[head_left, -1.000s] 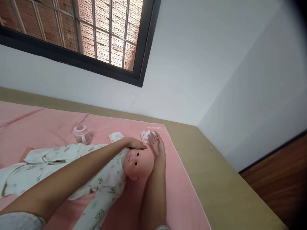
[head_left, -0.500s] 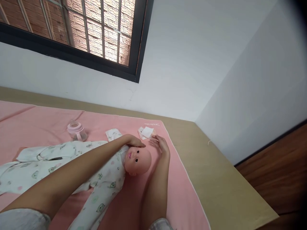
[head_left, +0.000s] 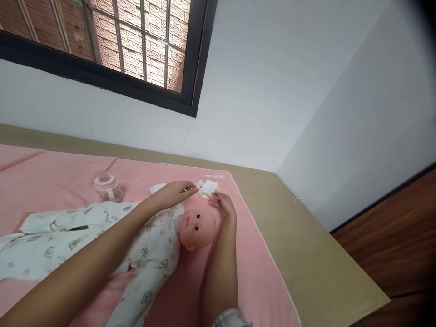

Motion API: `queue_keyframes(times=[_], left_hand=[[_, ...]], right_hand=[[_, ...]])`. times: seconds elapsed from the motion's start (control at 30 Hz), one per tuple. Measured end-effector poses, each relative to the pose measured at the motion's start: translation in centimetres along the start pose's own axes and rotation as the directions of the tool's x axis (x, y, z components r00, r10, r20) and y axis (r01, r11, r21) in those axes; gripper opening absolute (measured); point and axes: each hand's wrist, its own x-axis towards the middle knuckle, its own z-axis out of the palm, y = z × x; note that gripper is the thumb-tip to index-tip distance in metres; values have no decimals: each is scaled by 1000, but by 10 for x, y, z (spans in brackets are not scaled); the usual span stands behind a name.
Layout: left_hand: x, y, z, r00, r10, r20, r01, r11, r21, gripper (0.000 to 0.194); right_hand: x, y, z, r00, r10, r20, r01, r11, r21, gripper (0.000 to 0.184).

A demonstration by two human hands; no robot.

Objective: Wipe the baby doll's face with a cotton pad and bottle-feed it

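Observation:
A baby doll (head_left: 199, 229) lies on its back in a white printed sleepsuit (head_left: 161, 247), its bald head toward the right. My left hand (head_left: 175, 193) reaches across the doll's chest, above its far shoulder. Its fingers are stretched out, with the tips at the left edge of a small packet with a white square piece (head_left: 209, 187) on top. My right hand (head_left: 223, 204) is beyond the top of the doll's head, fingers apart and slightly bent, close to the packet's near edge. I see nothing held in either hand.
A pink baby bottle (head_left: 108, 187) with a handle stands past the doll's body. Under everything is a pink mat (head_left: 259, 272) on a tan board (head_left: 289, 218). White walls (head_left: 245, 91) and a barred window (head_left: 143, 41) border the far side.
My left hand has left the side of the doll's head and moved up and away, to the packet's left edge. The right hand has shifted slightly left, and the view has moved a little.

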Motion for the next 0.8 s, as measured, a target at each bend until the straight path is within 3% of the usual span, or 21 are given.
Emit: queue_keyframes(times=[0.2,0.4,0.53,0.67,0.8], left_hand=[[-33,-28,-8,994,-31,-102,28,999,-39,49],[-49,-42,-18,987,-58,-150,43,994,-100,48],[-58,-39,-25,978,-88,-188,61,988,-141,51],[-62,-32,-24,973,-79,-217,33,977,-209,59],[-63,-27,-19,976,-28,-214,-20,975,-220,66]], right_hand=[[2,3,0,997,-20,68,22,999,-28,30],[6,1,-3,955,-297,12,295,942,-157,42],[-4,-16,1,919,-394,22,395,915,-87,36],[-28,-44,14,894,-425,140,424,905,36,31],[-54,-69,32,839,-391,378,427,904,-10,27]])
